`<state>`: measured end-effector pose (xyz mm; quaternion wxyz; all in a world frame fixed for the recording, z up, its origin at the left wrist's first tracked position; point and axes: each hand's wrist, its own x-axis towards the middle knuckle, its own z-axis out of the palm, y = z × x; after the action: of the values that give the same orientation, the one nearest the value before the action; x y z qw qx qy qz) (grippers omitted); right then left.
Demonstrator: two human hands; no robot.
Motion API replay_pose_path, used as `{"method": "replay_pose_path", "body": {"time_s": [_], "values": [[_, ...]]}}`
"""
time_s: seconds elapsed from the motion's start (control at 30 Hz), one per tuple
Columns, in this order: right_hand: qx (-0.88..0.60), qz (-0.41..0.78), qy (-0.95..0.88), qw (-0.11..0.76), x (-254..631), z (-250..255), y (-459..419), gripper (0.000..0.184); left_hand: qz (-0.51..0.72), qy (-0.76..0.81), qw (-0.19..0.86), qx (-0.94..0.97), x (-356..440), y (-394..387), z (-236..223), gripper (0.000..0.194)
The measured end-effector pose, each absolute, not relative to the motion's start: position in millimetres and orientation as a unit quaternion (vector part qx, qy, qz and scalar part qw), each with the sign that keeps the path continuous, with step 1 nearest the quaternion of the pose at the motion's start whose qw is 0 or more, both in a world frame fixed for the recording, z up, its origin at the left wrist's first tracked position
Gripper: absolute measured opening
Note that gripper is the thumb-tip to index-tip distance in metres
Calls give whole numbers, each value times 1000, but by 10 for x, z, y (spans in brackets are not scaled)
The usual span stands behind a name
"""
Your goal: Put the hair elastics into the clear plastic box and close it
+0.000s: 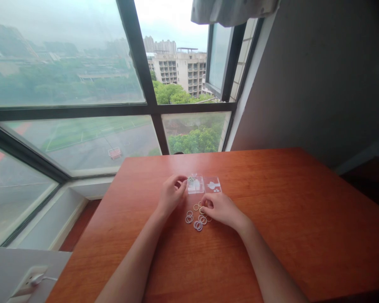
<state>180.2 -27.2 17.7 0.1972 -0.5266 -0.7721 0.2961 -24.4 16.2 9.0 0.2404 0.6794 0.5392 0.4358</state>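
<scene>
My left hand (173, 192) has its thumb and fingers closed at the left side of a small clear plastic box (196, 191), which stands open. Inside the box, at its left back corner, lie several green hair ties (191, 179). The box's clear lid (212, 185), with a pale printed shape, lies folded out to the right. In front of the box my right hand (221, 207) pinches at a yellow hair tie (201, 211); its fingertips partly cover that spot. Grey-white hair ties (188, 218) and purple-grey hair ties (198, 226) lie in loose groups on the table close by.
The reddish-brown wooden table (287, 219) stretches out to both sides. Beyond its far edge are dark-framed windows (189, 108), one pane swung open. A wall (303, 84) rises at the right. A socket with a plugged-in white cable (38, 279) sits low at the left.
</scene>
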Motion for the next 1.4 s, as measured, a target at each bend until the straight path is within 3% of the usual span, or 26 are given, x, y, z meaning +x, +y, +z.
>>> {"method": "replay_pose_path", "body": {"time_s": [0.3, 0.63, 1.4], "values": [[-519, 285, -769, 241, 1793, 154, -248, 7, 432, 529, 236, 691, -230, 129, 139, 15], [-538, 241, -739, 327, 1770, 174, -193, 14, 338, 404, 288, 800, -82, -19, 252, 11], [-546, 236, -736, 324, 1786, 146, -197, 7, 325, 420, 291, 796, -122, 8, 261, 11]]}}
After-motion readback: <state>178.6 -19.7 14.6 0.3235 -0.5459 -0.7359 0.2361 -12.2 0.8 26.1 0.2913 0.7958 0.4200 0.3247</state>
